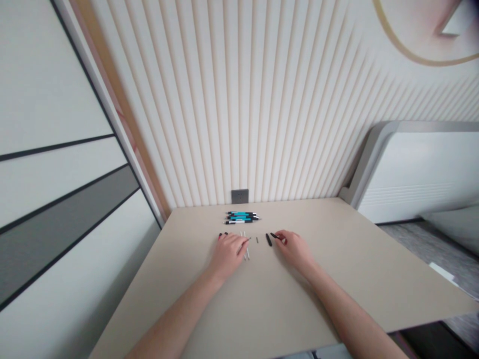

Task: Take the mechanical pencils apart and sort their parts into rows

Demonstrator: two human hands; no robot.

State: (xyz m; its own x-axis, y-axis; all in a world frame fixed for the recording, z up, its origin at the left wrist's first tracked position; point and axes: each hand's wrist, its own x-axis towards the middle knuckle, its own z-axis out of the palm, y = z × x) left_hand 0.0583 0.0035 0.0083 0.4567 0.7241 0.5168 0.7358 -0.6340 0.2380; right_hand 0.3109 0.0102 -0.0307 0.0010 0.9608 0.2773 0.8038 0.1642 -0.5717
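Over the left part of the row of pen parts, my left hand pinches a small grey pointed piece between thumb and forefinger. Beneath and beside it lie thin white pen refills, partly covered by the fingers. Small black and red pieces show past its knuckles. My right hand is closed on a black pen part, whose tip sticks out to the left. Just left of that lies another black pen part on the table. A tiny grey piece rests between the hands.
Several assembled pens, blue, black and white, lie together farther back on the beige table. A dark socket is set in the ribbed wall behind. A white cabinet stands at left, a bed headboard at right.
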